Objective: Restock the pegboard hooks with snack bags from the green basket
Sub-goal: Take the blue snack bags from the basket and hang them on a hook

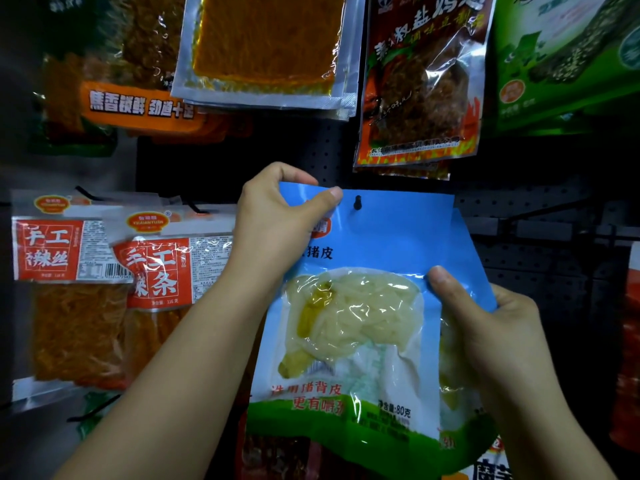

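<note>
A blue snack bag (pixel 377 237) with pale strips behind a clear window hangs in front of me, and the black tip of a peg hook (pixel 357 202) pokes through its top hole. My left hand (pixel 277 223) pinches the bag's top left corner between thumb and fingers. My right hand (pixel 485 317) grips the right edge, thumb on the front. More of the same blue bags (pixel 474 271) show behind the front one, also in my right hand. The dark pegboard (pixel 526 216) lies behind. The green basket is out of view.
Red-labelled spicy strip bags (pixel 152 268) hang at the left, orange packs (pixel 263 46) above, a brown chicken-wing bag (pixel 419 84) and a green bag (pixel 561 64) at the upper right. Bare hooks (pixel 554 230) stick out at the right. More packs hang below.
</note>
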The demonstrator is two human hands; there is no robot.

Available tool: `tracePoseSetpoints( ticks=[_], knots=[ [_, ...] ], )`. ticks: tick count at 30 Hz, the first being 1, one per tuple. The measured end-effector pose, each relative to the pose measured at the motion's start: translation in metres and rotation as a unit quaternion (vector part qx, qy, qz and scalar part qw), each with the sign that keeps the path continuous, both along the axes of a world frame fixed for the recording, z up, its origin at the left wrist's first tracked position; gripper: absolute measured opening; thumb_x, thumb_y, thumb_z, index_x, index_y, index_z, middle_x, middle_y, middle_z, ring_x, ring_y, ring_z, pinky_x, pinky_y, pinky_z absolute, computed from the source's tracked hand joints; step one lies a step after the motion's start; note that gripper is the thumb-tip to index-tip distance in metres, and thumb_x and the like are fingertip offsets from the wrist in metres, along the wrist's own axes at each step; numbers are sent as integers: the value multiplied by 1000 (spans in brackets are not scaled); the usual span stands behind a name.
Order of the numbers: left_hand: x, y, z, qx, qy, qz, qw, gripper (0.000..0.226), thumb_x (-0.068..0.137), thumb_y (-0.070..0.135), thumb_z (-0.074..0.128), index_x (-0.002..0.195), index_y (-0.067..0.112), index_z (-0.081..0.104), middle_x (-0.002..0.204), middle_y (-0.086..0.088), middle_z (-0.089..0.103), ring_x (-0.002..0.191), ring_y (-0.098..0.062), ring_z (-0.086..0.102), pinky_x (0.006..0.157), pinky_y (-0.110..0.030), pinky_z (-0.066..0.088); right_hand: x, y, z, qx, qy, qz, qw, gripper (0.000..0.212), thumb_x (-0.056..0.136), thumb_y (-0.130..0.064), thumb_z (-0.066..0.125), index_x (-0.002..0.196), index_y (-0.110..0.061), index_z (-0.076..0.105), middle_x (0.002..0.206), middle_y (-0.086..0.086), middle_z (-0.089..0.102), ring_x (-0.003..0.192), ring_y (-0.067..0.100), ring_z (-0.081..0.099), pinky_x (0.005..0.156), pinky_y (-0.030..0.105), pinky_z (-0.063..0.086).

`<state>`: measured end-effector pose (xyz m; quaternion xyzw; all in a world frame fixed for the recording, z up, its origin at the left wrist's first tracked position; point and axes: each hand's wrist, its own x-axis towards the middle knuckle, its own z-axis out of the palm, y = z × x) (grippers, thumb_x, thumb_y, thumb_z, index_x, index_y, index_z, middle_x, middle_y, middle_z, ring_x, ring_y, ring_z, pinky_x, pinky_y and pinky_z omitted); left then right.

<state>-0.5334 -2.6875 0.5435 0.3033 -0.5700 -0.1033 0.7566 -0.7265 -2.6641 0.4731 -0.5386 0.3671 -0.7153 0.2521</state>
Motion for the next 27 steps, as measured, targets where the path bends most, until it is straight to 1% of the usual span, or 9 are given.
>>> tracePoseSetpoints(
  ticks=[2, 5, 9, 12, 16, 18, 21, 24, 27],
  knots=[
    [0, -9, -5, 19, 3, 2, 1000, 25, 72, 29, 81, 75, 26, 56, 68, 4, 64, 53, -5, 65, 48, -23, 53, 0, -4, -3, 3, 9, 5, 1000, 37, 62, -48, 71, 44, -17, 60, 35, -4, 47, 29, 7, 41, 32, 18, 32],
    [-5, -21, -12, 37, -5, 14, 999, 25, 73, 33, 80, 77, 30, 55, 80, 1, 65, 67, -12, 69, 57, -32, 59, -3, -15, -8, 7, 12, -3, 1000, 32, 70, -43, 74, 48, -22, 66, 38, -2, 52, 31, 8, 46, 34, 19, 35],
    [-10, -31, -25, 20, -8, 27, 999, 32, 74, 34, 78, 90, 35, 50, 87, 10, 63, 68, 1, 67, 56, -18, 54, -8, -37, -11, 1, 8, -43, 999, 25, 76, -38, 75, 70, -14, 71, 61, 10, 71, 51, 14, 63, 49, 27, 49],
    [-12, -42, -47, 46, -21, 26, 998, 44, 72, 29, 80, 94, 42, 44, 93, 15, 64, 80, 2, 66, 65, -20, 55, -11, -55, -10, -13, 24, -88, 996, 36, 78, -39, 74, 65, -6, 69, 53, 2, 68, 45, 9, 58, 41, 19, 43],
    [-21, -60, -66, 99, -36, 15, 994, 36, 77, 26, 76, 99, 35, 49, 96, 14, 65, 90, -4, 63, 76, -27, 52, -14, -78, -8, -2, 48, -140, 989, 60, 77, -48, 71, 72, 10, 58, 58, 26, 57, 51, 19, 48, 53, 30, 38],
    [-23, -71, -63, 110, -49, 31, 992, 35, 79, 27, 74, 103, 27, 49, 97, 11, 64, 90, -8, 62, 74, -28, 50, -15, -89, -7, 9, 63, -155, 986, 65, 77, -52, 68, 75, 12, 57, 59, 23, 56, 52, 25, 47, 57, 34, 39],
    [-27, -89, -55, 122, -78, 52, 988, 37, 80, 28, 73, 105, 21, 46, 98, 7, 61, 87, -10, 59, 68, -24, 46, -16, -106, -6, 23, 87, -188, 978, 65, 79, -54, 65, 82, 11, 61, 76, 31, 64, 55, 31, 52, 60, 34, 41],
    [-31, -106, -51, 122, -102, 69, 985, 40, 82, 27, 71, 110, 13, 46, 97, 6, 57, 84, -10, 54, 59, -17, 39, -17, -119, -2, 41, 112, -243, 963, 63, 81, -56, 63, 67, 5, 54, 67, 29, 56, 55, 24, 45, 57, 30, 35],
    [-35, -123, -48, 134, -116, 78, 981, 42, 83, 27, 70, 113, 9, 47, 97, 3, 56, 83, -12, 53, 61, -22, 38, -18, -130, 2, 52, 136, -284, 948, 57, 81, -57, 62, 55, -15, 34, 51, 5, 39, 48, 21, 35, 51, 28, 28]
  ],
)
